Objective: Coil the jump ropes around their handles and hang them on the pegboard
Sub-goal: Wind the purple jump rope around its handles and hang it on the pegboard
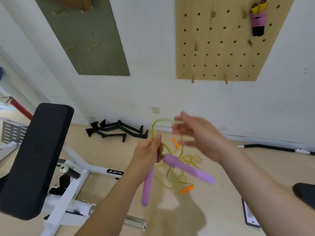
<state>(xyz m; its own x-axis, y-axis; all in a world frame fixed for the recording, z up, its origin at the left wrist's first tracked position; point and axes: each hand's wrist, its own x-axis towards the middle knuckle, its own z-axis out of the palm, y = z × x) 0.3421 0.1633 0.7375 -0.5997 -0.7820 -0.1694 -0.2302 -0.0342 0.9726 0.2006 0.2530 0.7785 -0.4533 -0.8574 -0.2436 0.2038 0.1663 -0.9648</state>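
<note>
My left hand (148,151) grips the tops of two purple handles: one (148,186) hangs down and the other (187,167) sticks out to the right. A yellow-green rope (154,126) loops up from that hand to my right hand (196,133), which is blurred, with its fingers spread around the loop. More of the rope trails to the floor. A second jump rope, yellow with orange handles (186,189), lies tangled on the floor below. A coiled rope with yellow and black handles (258,19) hangs on the wooden pegboard (219,48) at the upper right.
A black padded weight bench (37,150) on a white frame stands at the left. Black cable-machine handles (117,130) lie by the wall. A bar (272,148) lies on the floor at the right. A green board (88,40) hangs on the wall.
</note>
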